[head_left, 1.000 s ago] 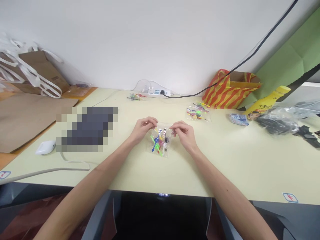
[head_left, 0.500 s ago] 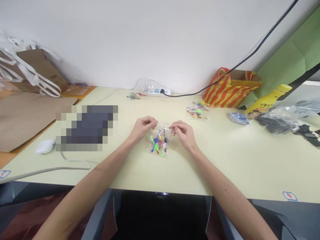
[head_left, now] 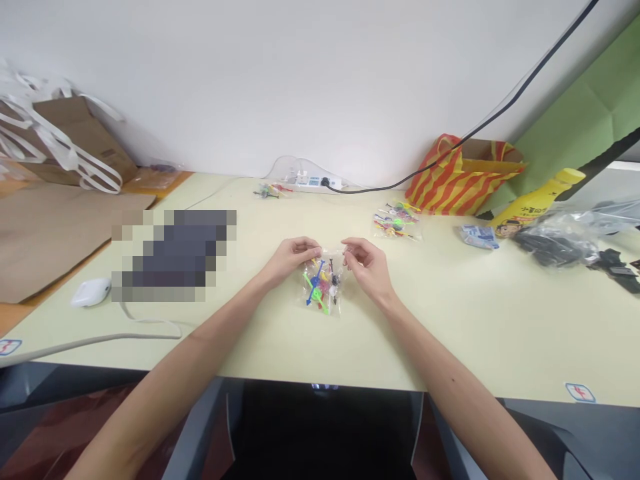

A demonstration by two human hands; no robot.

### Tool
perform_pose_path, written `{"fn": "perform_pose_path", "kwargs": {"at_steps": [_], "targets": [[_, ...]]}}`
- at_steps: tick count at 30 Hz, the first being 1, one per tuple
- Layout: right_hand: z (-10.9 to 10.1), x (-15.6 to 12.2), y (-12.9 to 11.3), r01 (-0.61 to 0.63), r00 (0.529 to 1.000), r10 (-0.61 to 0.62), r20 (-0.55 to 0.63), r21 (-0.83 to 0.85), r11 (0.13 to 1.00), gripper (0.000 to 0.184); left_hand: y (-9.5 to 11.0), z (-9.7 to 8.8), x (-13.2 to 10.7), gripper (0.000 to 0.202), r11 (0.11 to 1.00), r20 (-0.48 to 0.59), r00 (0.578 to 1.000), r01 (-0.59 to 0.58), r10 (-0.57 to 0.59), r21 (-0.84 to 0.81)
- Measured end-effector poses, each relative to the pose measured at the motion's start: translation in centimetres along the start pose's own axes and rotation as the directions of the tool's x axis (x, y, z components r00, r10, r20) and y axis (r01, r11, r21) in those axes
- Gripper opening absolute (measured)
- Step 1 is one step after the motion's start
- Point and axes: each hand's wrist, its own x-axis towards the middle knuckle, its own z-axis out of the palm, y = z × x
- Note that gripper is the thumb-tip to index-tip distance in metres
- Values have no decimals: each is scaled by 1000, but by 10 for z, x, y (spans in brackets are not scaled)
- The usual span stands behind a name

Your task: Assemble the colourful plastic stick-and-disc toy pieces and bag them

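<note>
A small clear plastic bag (head_left: 323, 287) filled with several colourful little plastic toys lies on the pale yellow table (head_left: 450, 320) in front of me. My left hand (head_left: 290, 257) pinches the bag's top left corner with closed fingers. My right hand (head_left: 365, 267) pinches the top right corner, fingers curled. Both hands hold the bag's upper edge between them, just above the tabletop.
A second bag of coloured toys (head_left: 395, 223) lies further back right, near a red-and-yellow striped bag (head_left: 460, 177). A power strip (head_left: 313, 181), a white mouse (head_left: 91, 292), a blurred dark object (head_left: 175, 257), brown paper (head_left: 45, 233) and a yellow bottle (head_left: 535, 203) stand around.
The bag and both hands have shifted slightly right and toward me; the hands stay pinched on the bag's top edge.
</note>
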Motion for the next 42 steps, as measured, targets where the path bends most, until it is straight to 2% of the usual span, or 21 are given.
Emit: {"fn": "perform_pose_path", "kwargs": {"at_steps": [2, 4, 8, 10, 17, 25, 33, 42], "targets": [[1, 1, 1, -51, 999, 51, -12, 48, 998, 42, 1, 1, -1, 38, 1000, -8, 1000, -16, 16, 5], [1, 3, 2, -121, 992, 124, -21, 95, 988, 49, 3, 1, -2, 37, 999, -28, 999, -45, 45, 12], [-2, 7, 3, -225, 974, 220, 52, 134, 965, 42, 5, 2, -3, 36, 993, -62, 992, -113, 114, 19], [-3, 8, 4, -213, 976, 206, 65, 134, 968, 39, 6, 2, -4, 36, 992, -73, 990, -122, 124, 21], [-3, 7, 4, -131, 991, 134, -21, 113, 985, 31, 3, 1, -2, 39, 999, -21, 999, -40, 40, -5], [-2, 8, 4, -218, 976, 215, 36, 137, 966, 39, 2, 0, -2, 35, 994, -101, 989, -113, 112, -3], [-1, 7, 5, -168, 985, 172, -31, 111, 980, 33, 1, 0, -2, 38, 996, -154, 984, -93, 92, 4], [1, 5, 6, -173, 981, 178, -83, 63, 983, 29, 3, 0, -2, 39, 995, -135, 986, -98, 95, -20]]}}
